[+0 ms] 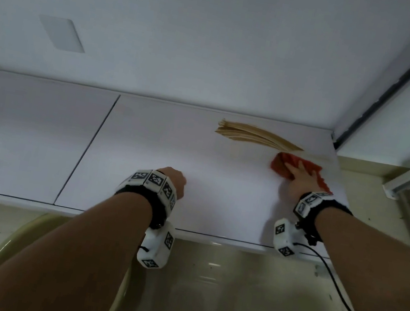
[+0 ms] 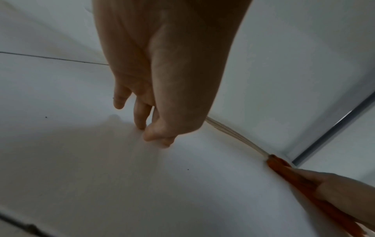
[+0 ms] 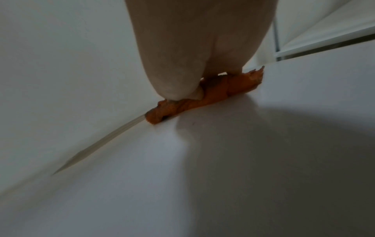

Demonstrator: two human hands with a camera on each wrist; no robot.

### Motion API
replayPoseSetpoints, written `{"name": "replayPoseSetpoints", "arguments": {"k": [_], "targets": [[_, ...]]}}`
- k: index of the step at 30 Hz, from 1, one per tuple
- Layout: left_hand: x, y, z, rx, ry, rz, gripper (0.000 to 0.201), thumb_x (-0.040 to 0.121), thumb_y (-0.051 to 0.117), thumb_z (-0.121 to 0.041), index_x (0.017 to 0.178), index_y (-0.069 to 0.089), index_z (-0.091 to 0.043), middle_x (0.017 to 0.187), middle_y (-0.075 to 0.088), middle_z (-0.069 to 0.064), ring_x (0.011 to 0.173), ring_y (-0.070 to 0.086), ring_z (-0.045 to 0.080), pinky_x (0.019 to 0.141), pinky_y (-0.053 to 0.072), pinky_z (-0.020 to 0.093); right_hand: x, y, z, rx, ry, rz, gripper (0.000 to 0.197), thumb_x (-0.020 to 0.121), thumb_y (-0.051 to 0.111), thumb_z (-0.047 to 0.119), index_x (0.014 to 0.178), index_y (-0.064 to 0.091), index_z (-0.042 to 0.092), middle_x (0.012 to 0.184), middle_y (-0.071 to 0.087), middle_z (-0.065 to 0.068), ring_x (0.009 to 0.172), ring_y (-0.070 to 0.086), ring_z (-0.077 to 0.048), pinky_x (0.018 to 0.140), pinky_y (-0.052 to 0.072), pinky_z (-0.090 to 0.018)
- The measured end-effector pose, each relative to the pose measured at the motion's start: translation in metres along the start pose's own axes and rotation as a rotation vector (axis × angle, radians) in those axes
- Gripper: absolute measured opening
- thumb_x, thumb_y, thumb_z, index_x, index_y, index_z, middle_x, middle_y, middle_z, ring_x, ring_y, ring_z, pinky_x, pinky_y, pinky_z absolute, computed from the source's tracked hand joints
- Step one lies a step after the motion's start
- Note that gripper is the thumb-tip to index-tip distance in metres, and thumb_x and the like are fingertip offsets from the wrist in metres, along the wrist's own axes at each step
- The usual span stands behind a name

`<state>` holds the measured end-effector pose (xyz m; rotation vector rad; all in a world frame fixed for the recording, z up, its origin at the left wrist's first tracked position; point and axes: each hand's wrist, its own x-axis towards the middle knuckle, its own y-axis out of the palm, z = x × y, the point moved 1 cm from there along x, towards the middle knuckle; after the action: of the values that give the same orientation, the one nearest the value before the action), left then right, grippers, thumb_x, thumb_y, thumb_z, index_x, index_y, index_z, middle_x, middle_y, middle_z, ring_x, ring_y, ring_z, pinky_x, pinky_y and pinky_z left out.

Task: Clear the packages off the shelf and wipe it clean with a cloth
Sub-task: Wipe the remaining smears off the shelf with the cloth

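Tan bundle of thin sticks (image 1: 256, 136) lies by the white wall (image 1: 218, 35). Blank wall plate (image 1: 62, 33) upper left. Green stool (image 1: 6, 252) on tiled floor (image 1: 229, 295) below.

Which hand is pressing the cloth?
The right hand, fingers flat on the orange cloth near the shelf's right end. The left hand only rests its fingertips on bare shelf.

One orange cloth (image 1: 289, 164) is counted on the shelf (image 1: 172, 150), near its right edge. One bundle of pale sticks (image 1: 253, 135) is seen by the back edge. Two hands are counted: left (image 1: 174, 180), right (image 1: 300, 178).
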<state>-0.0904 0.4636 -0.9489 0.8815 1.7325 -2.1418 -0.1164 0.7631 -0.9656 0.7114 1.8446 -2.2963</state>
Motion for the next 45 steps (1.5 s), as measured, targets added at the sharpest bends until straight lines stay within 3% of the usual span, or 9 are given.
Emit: {"name": "replayPoseSetpoints", "arguments": {"k": [6,9,15,20,25,33,36,39,45], "targets": [[0.014,0.007,0.005,-0.092,-0.051,0.013,0.04,0.096,0.038,-0.017,0.131,0.056,-0.016,0.136,0.055,0.005,0.124,0.052,0.024,0.103,0.043,0.033,0.013,-0.023,-0.001,-0.027,0.17,0.06,0.059,0.102,0.031,0.034,0.151,-0.001,0.026,0.159,-0.009,-0.006,0.146,-0.008,-0.034,0.117,-0.004,-0.046],[0.016,0.004,0.006,-0.109,-0.061,0.016,0.04,0.096,0.037,-0.018,0.133,0.054,-0.016,0.137,0.053,0.005,0.126,0.051,0.024,0.103,0.041,0.033,0.028,-0.026,0.02,0.034,0.083,0.023,0.059,0.098,0.027,0.051,0.151,0.008,0.031,0.159,-0.005,-0.009,0.145,-0.004,-0.039,0.118,-0.005,-0.048],[0.015,-0.002,0.004,-0.087,-0.046,0.024,0.042,0.097,0.035,-0.016,0.135,0.051,-0.014,0.139,0.051,0.007,0.126,0.05,0.025,0.106,0.041,0.034,0.015,0.003,0.098,0.075,-0.254,0.186,0.057,0.097,0.045,0.028,0.149,0.023,0.026,0.159,0.002,-0.012,0.146,0.001,-0.035,0.119,-0.001,-0.044],[0.014,-0.003,-0.002,-0.125,-0.087,0.019,0.039,0.094,0.039,-0.015,0.127,0.059,-0.013,0.131,0.057,0.007,0.119,0.056,0.025,0.097,0.046,0.032,0.013,0.009,0.063,0.134,-0.401,0.131,0.051,0.094,0.037,0.001,0.134,0.051,0.028,0.156,0.023,-0.001,0.146,0.013,-0.025,0.118,0.002,-0.03],[0.014,-0.011,-0.016,-0.15,-0.105,-0.015,0.026,0.095,0.041,-0.014,0.075,0.056,-0.008,0.108,0.066,0.012,0.092,0.06,0.026,0.079,0.048,0.03,0.03,-0.01,-0.009,0.083,-0.108,-0.038,0.057,0.093,0.039,0.006,0.144,0.034,0.031,0.159,0.011,-0.002,0.145,0.012,-0.033,0.12,0.003,-0.04],[0.018,-0.019,-0.016,-0.218,-0.129,-0.028,0.038,0.097,0.039,-0.014,0.059,0.038,-0.013,0.065,0.043,0.001,0.079,0.05,0.023,0.072,0.04,0.027,0.058,-0.024,-0.002,-0.071,0.157,-0.041,0.059,0.1,0.032,0.037,0.151,0.004,0.031,0.159,0.003,-0.008,0.145,0.005,-0.039,0.118,0.003,-0.052],[0.017,-0.019,-0.015,-0.193,-0.112,-0.027,0.038,0.096,0.039,-0.013,0.058,0.038,-0.012,0.062,0.04,0.0,0.07,0.048,0.02,0.071,0.039,0.027,0.066,-0.027,-0.003,-0.223,0.054,-0.089,0.077,0.088,0.05,0.031,0.148,0.002,0.039,0.155,0.007,-0.005,0.143,0.012,-0.038,0.114,0.018,-0.058],[0.017,-0.019,-0.016,-0.178,-0.099,-0.024,0.039,0.096,0.04,-0.014,0.058,0.038,-0.012,0.062,0.041,0.0,0.069,0.048,0.02,0.07,0.039,0.027,0.071,-0.037,-0.004,-0.378,-0.112,-0.121,0.075,0.077,0.056,0.028,0.143,0.019,0.034,0.146,0.022,-0.003,0.134,0.032,-0.03,0.109,0.033,-0.049],[0.015,-0.024,-0.018,-0.202,-0.106,-0.018,0.038,0.097,0.039,-0.015,0.059,0.038,-0.012,0.064,0.041,0.001,0.078,0.049,0.023,0.071,0.04,0.027,0.075,-0.033,0.039,-0.085,-0.116,-0.001,0.057,0.1,0.03,0.044,0.15,0.008,0.033,0.157,0.004,-0.014,0.144,0.005,-0.04,0.118,0.001,-0.049]]}}
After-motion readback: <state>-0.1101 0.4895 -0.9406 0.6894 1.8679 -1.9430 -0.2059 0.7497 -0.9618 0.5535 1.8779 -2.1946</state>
